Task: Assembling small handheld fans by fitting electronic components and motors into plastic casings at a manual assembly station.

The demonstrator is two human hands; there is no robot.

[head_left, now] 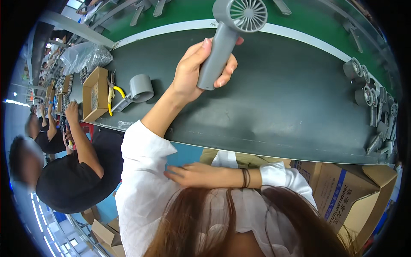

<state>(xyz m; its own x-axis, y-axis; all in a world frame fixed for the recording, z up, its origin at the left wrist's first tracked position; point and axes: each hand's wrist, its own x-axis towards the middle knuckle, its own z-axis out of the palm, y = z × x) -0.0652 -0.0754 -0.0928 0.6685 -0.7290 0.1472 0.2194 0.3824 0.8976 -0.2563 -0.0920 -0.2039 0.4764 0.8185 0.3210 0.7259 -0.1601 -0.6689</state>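
My left hand (187, 68) is wrapped round the handle of a grey handheld fan (219, 53), held up over the dark bench. The fan's round head, with its radial grille, is at the top and reaches over the bench's white far edge. Lower down, my right hand (197, 174) lies across my front below the bench edge, beside my left sleeve. Its fingers are stretched out and hold nothing that shows. Left of my left forearm, a grey fan housing (140, 89) with a round ring head lies on the bench, next to yellow-handled pliers (112, 96).
An open cardboard box (101, 76) of small parts and a clear plastic bag (79, 58) are at left. Several grey fans (382, 109) crowd the right end. Behind the bench runs a green belt (184, 15). A co-worker in black (72, 184) sits at left; a carton (338, 188) stands below right.
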